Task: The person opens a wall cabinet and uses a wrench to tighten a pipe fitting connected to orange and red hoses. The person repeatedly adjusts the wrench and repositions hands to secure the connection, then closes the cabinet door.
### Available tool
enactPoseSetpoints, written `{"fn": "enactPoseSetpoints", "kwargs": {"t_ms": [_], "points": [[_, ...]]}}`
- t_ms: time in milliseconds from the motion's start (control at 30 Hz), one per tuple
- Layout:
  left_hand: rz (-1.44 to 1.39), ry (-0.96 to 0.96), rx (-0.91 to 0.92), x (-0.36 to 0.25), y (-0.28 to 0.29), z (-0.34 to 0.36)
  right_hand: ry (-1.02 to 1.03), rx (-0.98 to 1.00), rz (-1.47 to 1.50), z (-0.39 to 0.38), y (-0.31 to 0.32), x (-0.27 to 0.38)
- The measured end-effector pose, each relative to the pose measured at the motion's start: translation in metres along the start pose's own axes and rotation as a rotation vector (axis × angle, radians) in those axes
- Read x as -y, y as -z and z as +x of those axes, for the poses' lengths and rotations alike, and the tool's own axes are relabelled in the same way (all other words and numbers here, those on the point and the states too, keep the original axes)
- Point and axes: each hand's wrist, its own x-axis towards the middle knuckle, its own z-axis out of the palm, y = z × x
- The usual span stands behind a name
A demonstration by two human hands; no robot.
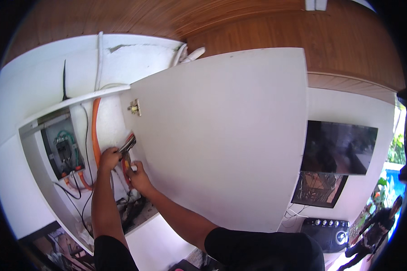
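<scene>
Reaching inside the wall cabinet (pixel 34 156), both bare hands work close together near its right edge, where the big door (pixel 221 135) swings out and walls off that side. The left hand (pixel 108 159) has its fingers curled around a long dark item (pixel 128 144), metallic-looking with a reddish strip; what it is I cannot tell. Just beside and below, the right hand (pixel 141 179) has its fingers wrapped around a red-handled tool (pixel 125 171); its tip is partly hidden, so whether its jaws are apart I cannot tell.

Room is tight to the right, against the door's flat, smooth, off-white face. More space lies toward the left edge, though a ribbed-looking orange conduit (pixel 95 131) descends from the top edge just behind the left hand, and a thin black cable (pixel 87 122) curves beside it. Near the upper left corner sits a rectangular grey box (pixel 53 127) with green wires (pixel 67 134) looping inside. Along the bottom edge lies rough, dark debris (pixel 133 212). A brassy metal hinge (pixel 134 107) juts from the door near the upper right corner. Overhead runs a glossy brown wood-panelled ceiling (pixel 257 34).
</scene>
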Motion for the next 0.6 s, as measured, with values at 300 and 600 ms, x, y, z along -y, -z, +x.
{"fn": "enactPoseSetpoints", "kwargs": {"t_ms": [300, 600], "points": [[0.143, -0.036, -0.021, -0.013, 0.005, 0.002, 0.269, -0.278, -0.786, 0.050, 0.024, -0.084], [0.011, 0.009, 0.145, -0.008, 0.009, 0.015, 0.053, -0.257, -0.919, 0.076, 0.006, -0.075]]}}
